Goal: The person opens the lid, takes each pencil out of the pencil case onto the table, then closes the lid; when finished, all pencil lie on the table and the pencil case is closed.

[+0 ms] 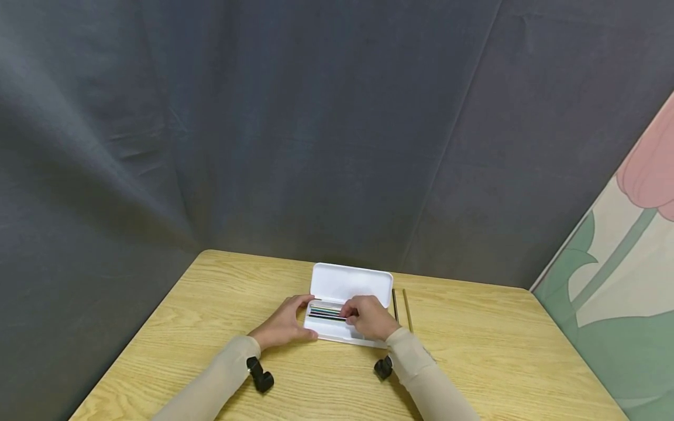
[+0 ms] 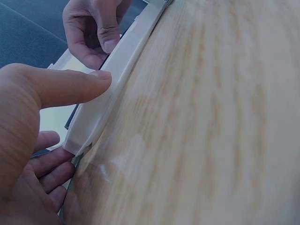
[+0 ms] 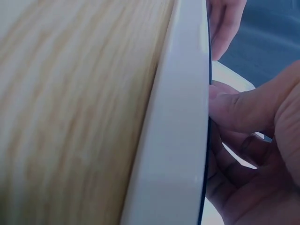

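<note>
Wooden table, dark grey cloth backdrop behind it, flower-print panel leaning at the far right.

Left hand sits at the left end of the white pencil case, near the middle of the table toward its back edge. In the left wrist view the thumb lies straight along the case's near wall, fingers loosely spread around the left end; it steadies the case, not clenched, no real grip visible.

Case is open, lid tipped up toward the backdrop, a row of coloured pencils lying lengthwise in the tray.

Right hand is over the right half of the tray, fingers curled down onto the pencils. Right wrist view: thumb presses against the case's near rim, fingers bent inside the tray. Whether it actually pinches a pencil — cannot tell, the fingertips are hidden.

Just right of the case, two loose pencils lie on the table, parallel, pointing to the back edge: a dark pencil next to the case, a yellowish pencil beside it, apart from each other.

Beige sleeves on both arms, black wrist mounts beneath.
</note>
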A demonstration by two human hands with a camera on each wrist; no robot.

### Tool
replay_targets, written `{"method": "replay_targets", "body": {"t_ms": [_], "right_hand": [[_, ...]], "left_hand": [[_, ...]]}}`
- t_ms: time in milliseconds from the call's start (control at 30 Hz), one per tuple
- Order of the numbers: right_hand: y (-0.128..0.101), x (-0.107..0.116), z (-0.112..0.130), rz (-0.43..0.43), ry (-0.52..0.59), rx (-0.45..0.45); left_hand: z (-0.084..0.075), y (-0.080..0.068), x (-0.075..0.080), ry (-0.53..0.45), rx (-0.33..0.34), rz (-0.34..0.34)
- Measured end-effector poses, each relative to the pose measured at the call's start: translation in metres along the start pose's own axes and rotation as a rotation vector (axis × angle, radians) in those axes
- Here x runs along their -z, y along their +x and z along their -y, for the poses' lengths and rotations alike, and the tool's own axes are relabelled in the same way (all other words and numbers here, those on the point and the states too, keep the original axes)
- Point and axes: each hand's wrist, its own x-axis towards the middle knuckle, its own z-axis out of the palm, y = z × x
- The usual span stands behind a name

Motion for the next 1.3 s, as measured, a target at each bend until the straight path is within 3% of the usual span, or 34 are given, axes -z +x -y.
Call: {"method": "replay_targets", "body": {"t_ms": [233,400,767,1300], "right_hand": [[0.001,-0.002,0.000,-0.036,-0.054,0.034],[0.000,0.002,0.003,-0.031,-0.030,0.019],[-0.001,0.026,0.011,-0.250,0.252,-0.132],[-0.005,0.058,0.007,-0.404,0.551,-0.231]], "left_hand": [[0.003,0.001,-0.001,0.003,0.000,-0.002],[0.002,0.000,0.000,0.000,0.003,0.002],[0.000,-0.001,0.001,0.008,-0.012,0.005],[0.005,0.001,0.001,0.014,-0.011,0.004]]}}
